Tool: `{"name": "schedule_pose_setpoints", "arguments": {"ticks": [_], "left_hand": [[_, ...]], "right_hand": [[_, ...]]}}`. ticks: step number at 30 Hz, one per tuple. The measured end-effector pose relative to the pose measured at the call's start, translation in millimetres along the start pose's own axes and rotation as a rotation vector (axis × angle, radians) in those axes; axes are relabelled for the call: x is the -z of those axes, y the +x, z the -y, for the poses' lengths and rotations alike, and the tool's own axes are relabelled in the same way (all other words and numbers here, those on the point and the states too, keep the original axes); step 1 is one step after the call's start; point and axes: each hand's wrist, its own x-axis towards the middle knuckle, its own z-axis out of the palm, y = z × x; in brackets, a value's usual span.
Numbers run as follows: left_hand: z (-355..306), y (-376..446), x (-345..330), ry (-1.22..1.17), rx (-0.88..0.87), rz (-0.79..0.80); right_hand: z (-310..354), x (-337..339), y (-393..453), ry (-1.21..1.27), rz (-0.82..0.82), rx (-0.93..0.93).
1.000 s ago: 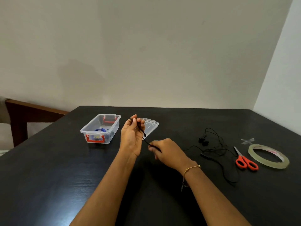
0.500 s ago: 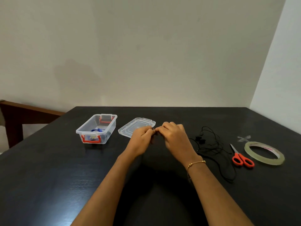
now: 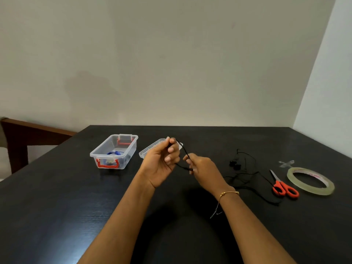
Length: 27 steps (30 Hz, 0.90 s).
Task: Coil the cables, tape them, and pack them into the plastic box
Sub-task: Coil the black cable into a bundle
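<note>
My left hand (image 3: 162, 161) is raised palm-up over the table's middle and pinches one end of a thin black earphone cable (image 3: 245, 174). A short loop of that cable runs down to my right hand (image 3: 202, 166), which pinches it just to the right. The remaining cable lies loose on the table behind my right wrist, earbuds at its far side. A clear plastic box (image 3: 114, 151) with red latches stands at the left, a blue coiled cable inside. A roll of clear tape (image 3: 310, 181) lies at the far right.
The box's clear lid (image 3: 150, 149) lies behind my left hand. Red-handled scissors (image 3: 283, 186) lie between the cable and the tape roll. A cut strip of tape (image 3: 286, 163) sticks to the black table (image 3: 57, 206). A wooden chair back stands off the left edge.
My hands, together low over the table half a second ago, have parted. The left has risen and turned palm-up, drawing a loop of cable between them.
</note>
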Motion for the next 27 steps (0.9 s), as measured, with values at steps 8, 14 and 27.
{"name": "schedule_pose_setpoints", "arguments": {"ticks": [8,14,27], "left_hand": [[-10,6,9,-0.373,-0.322,-0.283],[-3,11,13,0.179,-0.442,-0.548],[21,7,16,1.707,-0.338,-0.106]], "right_hand": [[14,-6,-4,-0.008,0.254,0.006],[19,-3,-3,-0.072,0.161,0.17],[-6,22,1,-0.11,-0.392,0.206]]}}
